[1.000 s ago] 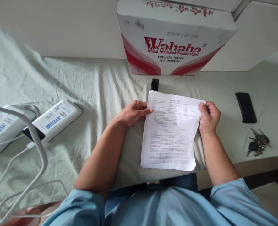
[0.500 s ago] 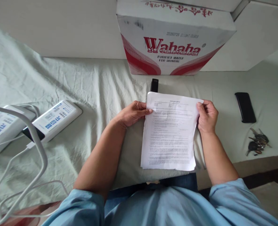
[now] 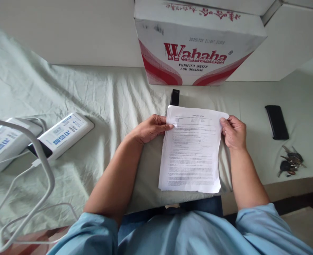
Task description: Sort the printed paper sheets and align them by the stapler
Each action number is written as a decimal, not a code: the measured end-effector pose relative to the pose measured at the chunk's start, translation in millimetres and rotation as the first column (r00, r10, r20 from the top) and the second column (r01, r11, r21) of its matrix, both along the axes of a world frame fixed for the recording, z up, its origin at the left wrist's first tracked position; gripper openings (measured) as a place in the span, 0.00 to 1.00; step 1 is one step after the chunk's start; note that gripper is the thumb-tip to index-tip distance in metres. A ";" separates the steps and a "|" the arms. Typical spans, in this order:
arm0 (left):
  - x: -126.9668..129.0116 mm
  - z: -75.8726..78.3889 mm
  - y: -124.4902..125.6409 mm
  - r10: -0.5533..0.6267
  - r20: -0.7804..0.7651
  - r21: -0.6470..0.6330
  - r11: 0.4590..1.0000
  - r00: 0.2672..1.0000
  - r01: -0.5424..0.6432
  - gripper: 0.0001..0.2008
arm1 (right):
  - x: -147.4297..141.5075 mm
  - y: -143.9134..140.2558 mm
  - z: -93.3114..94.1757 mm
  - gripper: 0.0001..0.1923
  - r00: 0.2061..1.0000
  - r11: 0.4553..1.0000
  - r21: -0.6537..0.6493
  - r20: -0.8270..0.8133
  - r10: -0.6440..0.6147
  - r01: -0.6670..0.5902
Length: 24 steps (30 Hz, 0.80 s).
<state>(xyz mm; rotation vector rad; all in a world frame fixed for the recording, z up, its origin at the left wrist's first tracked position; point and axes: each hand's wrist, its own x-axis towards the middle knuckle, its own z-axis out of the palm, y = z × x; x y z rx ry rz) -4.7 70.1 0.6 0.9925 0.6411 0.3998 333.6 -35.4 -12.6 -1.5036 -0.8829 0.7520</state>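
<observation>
Printed text on the paper stack too small to read, black stapler half hidden behind it

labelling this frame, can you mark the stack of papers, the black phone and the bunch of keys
stack of papers (image 3: 192,152): head view, middle of the printed top sheet
black phone (image 3: 276,122): head view, centre of its dark face
bunch of keys (image 3: 290,164): head view, the dark key heads

The papers are thin, matt white sheets. The sheet beneath is creased pale-green cloth. The box is scuffed cardboard — red print, dull finish. The phone looks smooth and black — the keys metal and plastic.
</observation>
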 end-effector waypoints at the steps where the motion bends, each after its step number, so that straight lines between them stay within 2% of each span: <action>1: -0.4 -0.4 0.2 -0.016 -0.002 0.005 1.000 1.000 0.016 0.20 | 0.4 -0.6 -1.0 0.23 0.999 1.000 0.008 0.040 -0.003 0.002; 4: 0.2 -0.7 -0.5 -0.030 -0.004 0.025 0.999 1.000 0.030 0.23 | 1.4 -2.8 -3.9 0.20 0.991 1.000 0.023 0.133 -0.003 0.000; 9: 6.2 -3.3 -4.6 0.130 -0.013 0.053 0.990 0.991 -0.129 0.31 | -1.0 -6.3 -9.4 0.17 0.988 0.999 -0.004 0.147 0.045 -0.045; 13: 8.0 -9.4 -5.9 0.174 -0.052 0.090 0.982 0.983 -0.168 0.29 | -4.9 -6.8 -12.8 0.16 0.981 0.995 -0.020 0.165 0.102 -0.100; 18: 7.9 -9.0 -5.9 0.194 -0.063 0.187 0.966 0.979 -0.179 0.28 | -6.6 -4.5 -8.2 0.17 0.964 0.992 0.089 0.257 0.064 -0.090; 21: 9.1 -3.9 -7.5 0.202 -0.069 0.211 0.960 0.977 -0.184 0.28 | -6.6 -3.9 -1.1 0.19 0.920 0.982 0.162 0.392 0.028 -0.099; 24: 10.7 1.8 -9.9 0.200 -0.088 0.260 0.950 0.976 -0.171 0.29 | -8.0 -4.6 6.4 0.18 0.840 0.970 0.183 0.541 0.038 -0.162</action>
